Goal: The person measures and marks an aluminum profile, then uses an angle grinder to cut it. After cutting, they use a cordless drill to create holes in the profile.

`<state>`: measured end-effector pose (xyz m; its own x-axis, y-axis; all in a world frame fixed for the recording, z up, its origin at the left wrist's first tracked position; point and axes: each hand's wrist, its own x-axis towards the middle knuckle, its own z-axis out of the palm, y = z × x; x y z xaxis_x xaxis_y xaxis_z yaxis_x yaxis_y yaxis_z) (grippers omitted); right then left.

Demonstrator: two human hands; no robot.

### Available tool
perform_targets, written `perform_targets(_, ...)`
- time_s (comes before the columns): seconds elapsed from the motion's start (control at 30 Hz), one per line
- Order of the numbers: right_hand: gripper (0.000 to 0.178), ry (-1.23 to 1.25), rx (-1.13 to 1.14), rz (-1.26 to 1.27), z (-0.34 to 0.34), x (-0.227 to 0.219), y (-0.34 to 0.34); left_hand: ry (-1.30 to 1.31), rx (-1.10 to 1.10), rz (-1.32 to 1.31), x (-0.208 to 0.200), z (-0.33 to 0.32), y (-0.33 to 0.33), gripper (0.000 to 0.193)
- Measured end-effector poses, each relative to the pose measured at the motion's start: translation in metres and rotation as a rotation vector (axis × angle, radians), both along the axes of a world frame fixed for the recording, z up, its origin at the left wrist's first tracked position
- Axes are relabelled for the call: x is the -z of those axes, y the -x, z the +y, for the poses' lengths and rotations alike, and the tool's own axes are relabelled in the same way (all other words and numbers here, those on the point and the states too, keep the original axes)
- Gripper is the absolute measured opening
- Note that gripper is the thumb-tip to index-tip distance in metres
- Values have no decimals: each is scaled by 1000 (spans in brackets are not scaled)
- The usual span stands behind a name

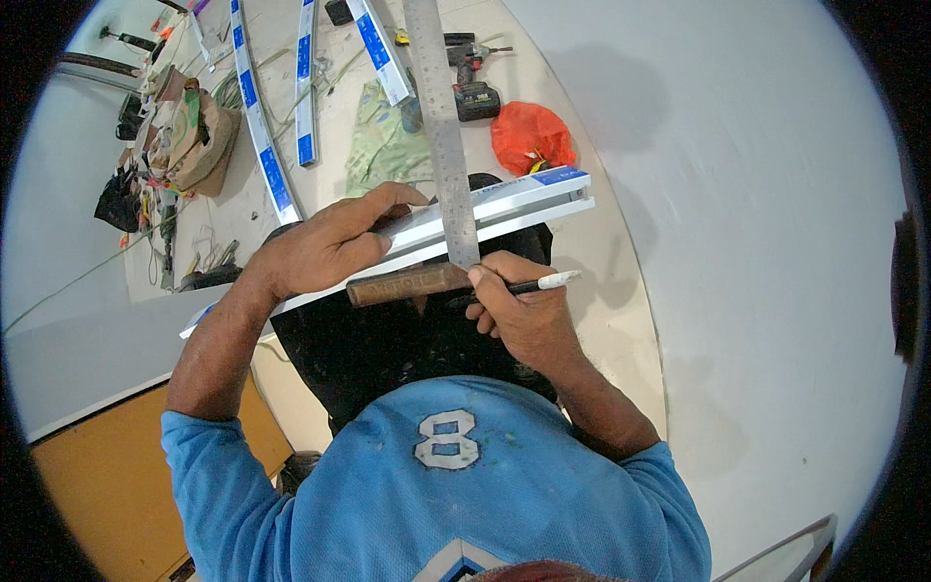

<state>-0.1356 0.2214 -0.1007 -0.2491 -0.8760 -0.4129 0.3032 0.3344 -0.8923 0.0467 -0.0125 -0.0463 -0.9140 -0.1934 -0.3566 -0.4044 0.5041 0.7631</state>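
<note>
At the left, the left hand [335,238], its fingers partly curled, was clasped over the white profile [422,231], which was held slantwise above the lap [388,339]. In the middle, the try square [448,126] was set with its blade [454,184] across the profile and its brown handle [402,285] beside the near edge; at the right, a black pen [527,287] was held in the nearly closed right hand [524,315], by whose thumb the square's corner was touched.
</note>
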Motion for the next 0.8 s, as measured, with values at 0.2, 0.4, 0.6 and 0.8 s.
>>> perform_targets(0.2,26,42,16,83,-1,4,0,288,66,128,-1,4,3,42)
perform_targets(0.4,27,39,-5,106,-20,3,5,505,104,147,-18,11,2,70)
perform_targets(0.6,27,189,60,93,-34,2,5,625,242,302,-11,13,3,92)
perform_targets(0.8,27,210,65,82,-35,4,4,594,246,239,-8,12,2,92)
